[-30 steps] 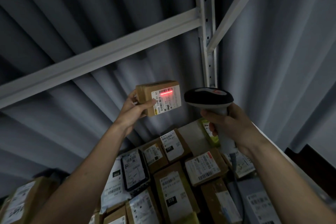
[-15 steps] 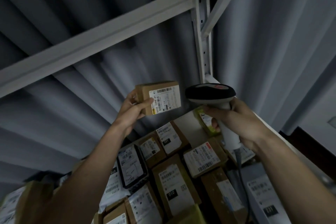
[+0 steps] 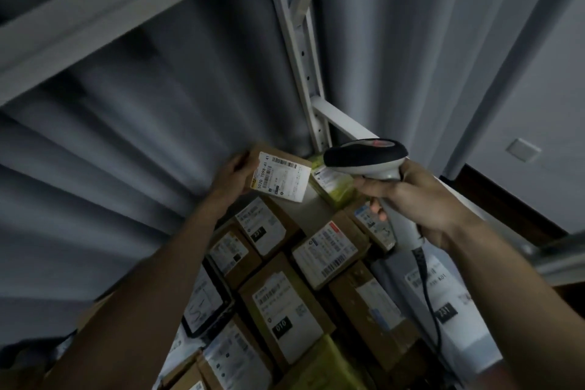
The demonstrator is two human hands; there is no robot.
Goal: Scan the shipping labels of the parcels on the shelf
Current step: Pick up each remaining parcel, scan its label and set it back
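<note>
The small brown cardboard parcel with a white shipping label point(image 3: 278, 172) is held low at the back of the shelf, close above the bare pale shelf surface point(image 3: 304, 209) and just left of a yellow-green packet point(image 3: 335, 188). The left hand point(image 3: 232, 172) grips its left end, fingers curled round the edge; the label faces the camera. The right hand point(image 3: 408, 196) is wrapped round the grip of the grey and black handheld barcode scanner point(image 3: 367, 157), with one fingertip at the trigger area. The scanner head sits just right of the parcel. No red scan line shows on the label.

Hazards, as judged from this position:

- Repeat scan. The parcel carries no visible mark that separates it from the other labelled cardboard parcels point(image 3: 285, 304). If it is set down among them, it may be read twice or another skipped.
- Wrong read. The scanner head points across several labels at once; a trigger pull here may capture a neighbouring code.
- Cable snag. The black scanner cable point(image 3: 424, 282) trails over the front parcels and may drag one off.
- Drop. The grip covers only one end of the parcel.
</note>
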